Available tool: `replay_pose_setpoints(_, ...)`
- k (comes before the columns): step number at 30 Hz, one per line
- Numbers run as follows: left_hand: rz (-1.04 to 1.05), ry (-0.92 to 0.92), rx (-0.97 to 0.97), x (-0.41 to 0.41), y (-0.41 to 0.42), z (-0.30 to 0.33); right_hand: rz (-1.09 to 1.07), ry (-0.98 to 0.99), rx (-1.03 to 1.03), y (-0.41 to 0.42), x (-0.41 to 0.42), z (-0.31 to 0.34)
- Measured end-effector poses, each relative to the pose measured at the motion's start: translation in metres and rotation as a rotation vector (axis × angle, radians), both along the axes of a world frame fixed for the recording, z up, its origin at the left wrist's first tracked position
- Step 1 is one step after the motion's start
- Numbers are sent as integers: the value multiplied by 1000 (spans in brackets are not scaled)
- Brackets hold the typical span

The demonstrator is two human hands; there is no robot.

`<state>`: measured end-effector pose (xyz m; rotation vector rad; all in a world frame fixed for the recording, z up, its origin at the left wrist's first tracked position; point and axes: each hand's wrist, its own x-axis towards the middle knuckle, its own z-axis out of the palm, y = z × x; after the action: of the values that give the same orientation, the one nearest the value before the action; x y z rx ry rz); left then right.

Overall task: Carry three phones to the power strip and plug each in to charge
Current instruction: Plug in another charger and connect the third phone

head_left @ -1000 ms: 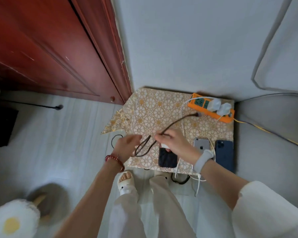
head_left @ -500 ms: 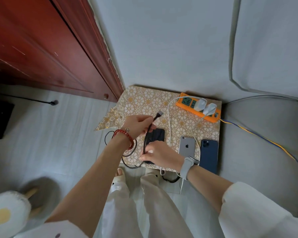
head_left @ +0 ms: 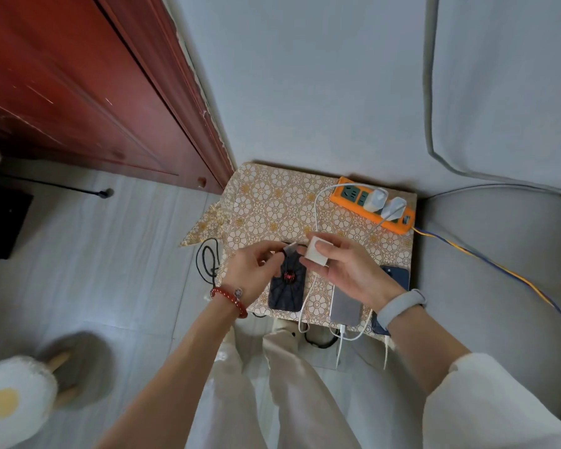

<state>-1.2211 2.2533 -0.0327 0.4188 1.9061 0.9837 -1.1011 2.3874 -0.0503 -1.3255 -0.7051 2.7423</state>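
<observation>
— Which way do the three phones lie?

— All three lie flat on the floral-cloth table (head_left: 266, 202), long axes running from 12 to 6 o'clock, side by side along the near edge. The spider-web-case phone (head_left: 287, 288) is at the left, the silver phone (head_left: 344, 308) in the middle, and the dark blue phone (head_left: 399, 277) at the right, mostly hidden under the right wrist.

— And the power strip?

— The orange power strip (head_left: 370, 205) sits at the table's 1 o'clock corner, its long axis slanting from 10 to 4 o'clock. Two white chargers (head_left: 384, 202) stand plugged into it; white cables (head_left: 316, 218) run from them toward the phones, and one enters the silver phone's near end.

— The hands?

— Both hover over the spider-web phone's far end, fingertips nearly meeting. The right hand (head_left: 344, 264), a grey band on its wrist, pinches a white charger cube (head_left: 318, 251) between thumb and fingers. The left hand (head_left: 256, 267), with a red bead bracelet, has its fingers curled, pinching the plug end of a black cable (head_left: 209, 260) just beside the cube; whether plug and cube touch, I cannot tell. The cable's slack loops off the table's left edge at 9 o'clock.
</observation>
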Motion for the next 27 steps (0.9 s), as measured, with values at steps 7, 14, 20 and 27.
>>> replay_pose_setpoints(7,28,25,46,9,3,3,42,16,197,-5,3,-2)
replay_pose_setpoints(14,-62,138,-26,7,6,2,97,-21,313,-8,9,-9)
replay_pose_setpoints(20,-141,176,-85,12,11,1,115,-55,367,-8,11,-9)
replay_pose_setpoints(27,-291,202,-113,7,14,-1,280,-150,468,-2,15,-7)
